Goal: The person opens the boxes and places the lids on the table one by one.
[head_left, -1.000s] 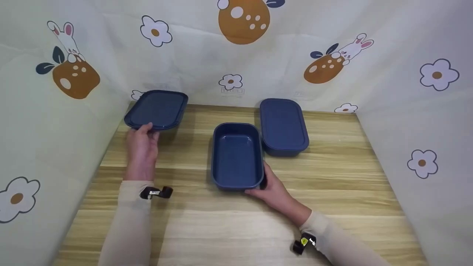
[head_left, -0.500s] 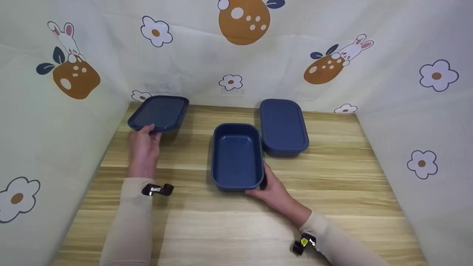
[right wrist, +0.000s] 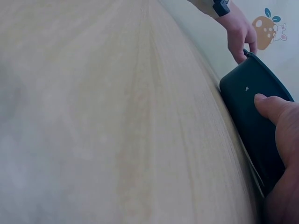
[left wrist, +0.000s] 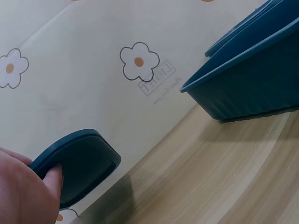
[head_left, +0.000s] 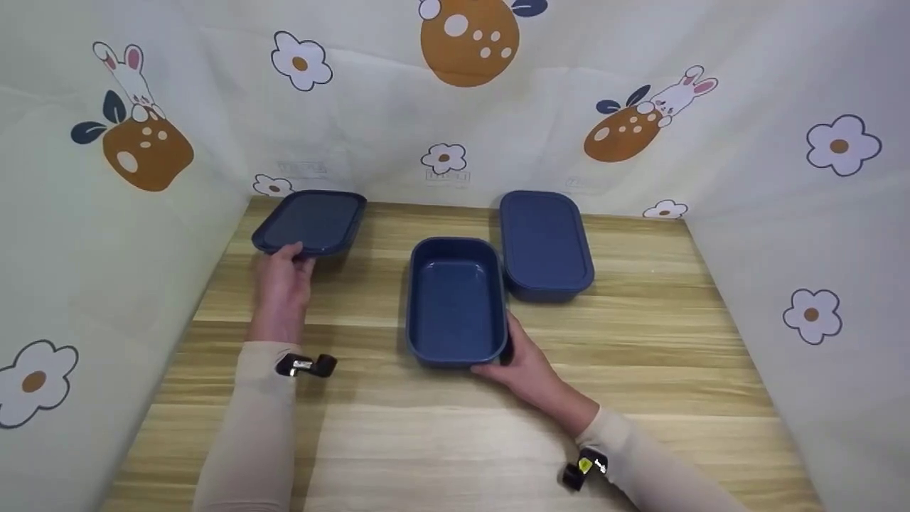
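Observation:
At the far left of the head view, my left hand (head_left: 283, 295) pinches the near edge of a dark blue lid (head_left: 311, 222). The left wrist view shows this lid (left wrist: 86, 163) tilted and raised over the table, the thumb on its underside. An open blue food container (head_left: 457, 306), nothing inside it, stands upright in the middle. My right hand (head_left: 530, 370) holds its near right corner, thumb on the near wall and fingers along the right side. In the right wrist view the thumb lies against the container's wall (right wrist: 250, 116).
A second blue food container (head_left: 546, 245), its lid on, stands just behind and to the right of the open one. Under everything is a wood-grain table (head_left: 398, 441). A patterned cloth (head_left: 377, 107) walls in the back and both sides.
My left hand has lowered the lid and brought it slightly to the right, towards the table. The right hand and both containers have stayed in place.

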`<state>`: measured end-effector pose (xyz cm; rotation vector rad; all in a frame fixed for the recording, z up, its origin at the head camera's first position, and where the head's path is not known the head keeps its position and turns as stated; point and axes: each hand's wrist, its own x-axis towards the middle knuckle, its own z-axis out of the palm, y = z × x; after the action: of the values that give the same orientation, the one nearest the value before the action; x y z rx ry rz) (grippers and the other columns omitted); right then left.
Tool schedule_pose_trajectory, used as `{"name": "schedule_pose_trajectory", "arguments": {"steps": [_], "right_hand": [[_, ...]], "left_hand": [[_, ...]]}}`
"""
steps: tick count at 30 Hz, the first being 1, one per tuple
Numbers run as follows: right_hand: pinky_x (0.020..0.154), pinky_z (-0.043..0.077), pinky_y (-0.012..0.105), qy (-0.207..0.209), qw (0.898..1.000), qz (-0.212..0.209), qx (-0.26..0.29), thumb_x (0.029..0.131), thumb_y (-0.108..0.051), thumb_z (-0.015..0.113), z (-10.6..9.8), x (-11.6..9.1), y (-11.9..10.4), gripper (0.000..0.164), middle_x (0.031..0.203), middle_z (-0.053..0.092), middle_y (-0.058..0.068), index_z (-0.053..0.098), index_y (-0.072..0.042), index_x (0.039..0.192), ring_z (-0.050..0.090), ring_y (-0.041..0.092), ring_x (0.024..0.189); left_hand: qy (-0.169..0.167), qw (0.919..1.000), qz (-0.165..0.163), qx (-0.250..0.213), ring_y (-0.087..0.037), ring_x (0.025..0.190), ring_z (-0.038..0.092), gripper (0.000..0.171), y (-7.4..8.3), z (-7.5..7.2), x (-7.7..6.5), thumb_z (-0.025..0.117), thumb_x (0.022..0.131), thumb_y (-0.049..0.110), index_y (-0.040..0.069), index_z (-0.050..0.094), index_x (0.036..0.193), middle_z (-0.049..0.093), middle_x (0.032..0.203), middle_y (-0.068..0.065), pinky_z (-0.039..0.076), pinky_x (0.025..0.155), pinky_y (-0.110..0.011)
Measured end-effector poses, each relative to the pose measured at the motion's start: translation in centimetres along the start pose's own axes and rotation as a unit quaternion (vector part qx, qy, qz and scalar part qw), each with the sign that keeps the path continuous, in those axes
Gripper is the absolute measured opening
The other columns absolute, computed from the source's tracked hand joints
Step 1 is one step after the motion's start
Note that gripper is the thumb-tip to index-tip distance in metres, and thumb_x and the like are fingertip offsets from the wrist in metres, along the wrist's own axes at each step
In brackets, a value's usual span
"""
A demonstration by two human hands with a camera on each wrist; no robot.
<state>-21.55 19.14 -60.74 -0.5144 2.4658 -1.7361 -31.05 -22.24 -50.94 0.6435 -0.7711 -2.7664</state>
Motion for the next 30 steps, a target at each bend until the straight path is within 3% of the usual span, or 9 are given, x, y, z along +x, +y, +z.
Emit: {"name": "schedule_pose_trajectory", "arguments": {"steps": [6, 30], "right_hand": [[0.130, 0.030, 0.047, -0.008, 1.000, -0.005, 0.016, 0.083, -0.017, 0.100, -0.03, 0.02, -0.06, 0.121, 0.174, 0.042, 0.012, 0.025, -0.012, 0.177, 0.044, 0.028, 0.157], [0.129, 0.031, 0.041, -0.004, 1.000, 0.001, 0.001, 0.083, -0.019, 0.101, -0.16, -0.03, -0.03, 0.119, 0.171, 0.047, 0.010, 0.028, -0.013, 0.176, 0.047, 0.026, 0.155]], "left_hand": [[-0.001, 0.9999, 0.003, 0.011, -0.022, 0.155, 0.045, 0.070, -0.25, -0.32, 0.14, 0.045, 0.109, -0.015, 0.006, 0.027, 0.173, 0.036, 0.174, -0.011, 0.044, 0.121, -0.032], [0.003, 1.0000, -0.003, 0.009, -0.019, 0.156, 0.042, 0.077, -0.64, -0.66, 1.02, 0.044, 0.110, -0.014, 0.015, 0.019, 0.177, 0.032, 0.177, -0.006, 0.041, 0.123, -0.034]]}}
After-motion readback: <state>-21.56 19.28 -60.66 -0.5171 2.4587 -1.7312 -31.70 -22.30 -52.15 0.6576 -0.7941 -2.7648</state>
